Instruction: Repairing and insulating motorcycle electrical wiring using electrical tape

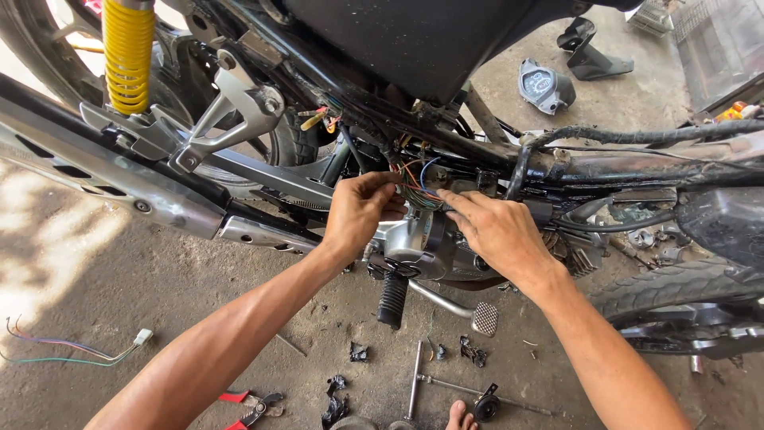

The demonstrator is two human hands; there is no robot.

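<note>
A motorcycle lies partly stripped in front of me, its engine case (418, 247) in the middle. A bundle of coloured wires (419, 191) runs along the black frame just above the engine. My left hand (358, 211) pinches this bundle from the left, fingers closed on the wires. From the right, my right hand (493, 227) reaches in, its fingertips closed on the same wires. A black rubber footpeg (391, 299) and a metal brake pedal (484, 318) hang below my hands.
A chrome exhaust pipe (119, 179) runs across the left, under a yellow shock spring (127, 52). On the concrete floor lie red-handled pliers (251, 408), a T-shaped wrench (415, 382), bits of black tape, and a loose wire harness (72, 350). A speedometer unit (545, 86) rests beyond.
</note>
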